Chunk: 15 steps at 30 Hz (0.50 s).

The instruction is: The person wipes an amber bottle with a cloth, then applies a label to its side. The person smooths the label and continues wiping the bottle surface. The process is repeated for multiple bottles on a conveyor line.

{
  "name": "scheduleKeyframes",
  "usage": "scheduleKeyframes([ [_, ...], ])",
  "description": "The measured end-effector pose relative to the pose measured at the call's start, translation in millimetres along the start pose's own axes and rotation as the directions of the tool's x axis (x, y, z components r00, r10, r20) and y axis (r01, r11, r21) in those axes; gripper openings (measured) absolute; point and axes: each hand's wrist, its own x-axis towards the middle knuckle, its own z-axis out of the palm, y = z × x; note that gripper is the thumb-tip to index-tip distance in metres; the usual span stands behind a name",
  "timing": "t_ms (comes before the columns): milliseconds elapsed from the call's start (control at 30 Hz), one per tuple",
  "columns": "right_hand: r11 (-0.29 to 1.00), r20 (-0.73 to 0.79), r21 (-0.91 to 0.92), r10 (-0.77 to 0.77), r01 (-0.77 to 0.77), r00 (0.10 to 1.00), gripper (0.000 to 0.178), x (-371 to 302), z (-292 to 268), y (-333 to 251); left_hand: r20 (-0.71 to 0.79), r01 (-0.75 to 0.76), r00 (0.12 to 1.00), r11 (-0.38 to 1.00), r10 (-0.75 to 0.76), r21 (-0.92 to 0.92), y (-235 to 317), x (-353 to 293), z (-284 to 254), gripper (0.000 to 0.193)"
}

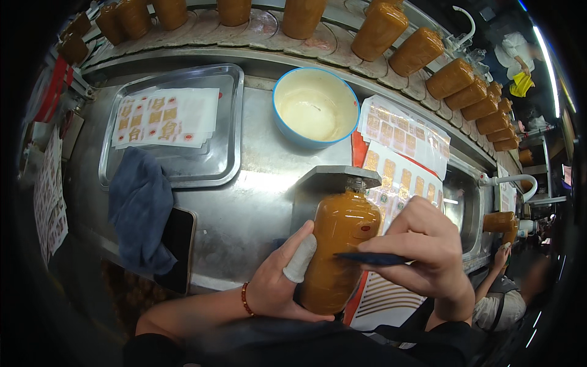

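A glossy orange-brown bottle (333, 269) with a clear neck leans on a dark grey metal support (342, 176); a small red decal sits on its shoulder. My left hand (278, 275) is closed around the bottle's lower left side, a white cover on one finger and a beaded bracelet at the wrist. In my right hand (428, 244) is a slim dark pointed tool (376, 259), pinched between thumb and fingers. Its tip lies against or just over the bottle's front; I cannot tell which.
A blue-rimmed cream bowl (287, 125) holds clear liquid. Left of it, decal sheets (205, 101) lie in a metal tray (235, 153), with a blue cloth (140, 208) and a phone (186, 244) nearby. More decal sheets (406, 131) lie right. Brown bottles (379, 30) line a conveyor (342, 52).
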Motion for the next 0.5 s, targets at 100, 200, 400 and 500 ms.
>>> scheduleKeyframes([
  [100, 0.974, -0.238, -0.109, 0.167, -0.197, 0.957, 0.022, 0.6, -1.8, 29.9, 0.0, 0.008, 1.0, 1.0, -0.008, 0.012, -0.2, -0.8, 1.9, 0.127],
  [200, 0.985, -0.125, -0.172, 0.0, -0.022, 0.992, 0.022, -3.3, -0.3, 3.0, 0.015, 0.017, 1.0, 1.0, -0.017, -0.003, -0.7, -0.9, 3.3, 0.127],
  [400, 0.909, -0.214, -0.414, -0.039, -0.055, 0.976, 0.03, -16.5, 2.6, 0.6, 0.018, 0.048, 0.999, 0.999, -0.048, -0.011, 5.5, 0.5, -0.7, 0.127],
  [500, 0.828, -0.064, -0.476, -0.367, 0.295, 0.928, 0.041, -59.0, 51.9, -14.9, 0.023, 0.039, 0.999, 0.999, -0.039, -0.012, 0.4, 2.7, -1.0, 0.125],
])
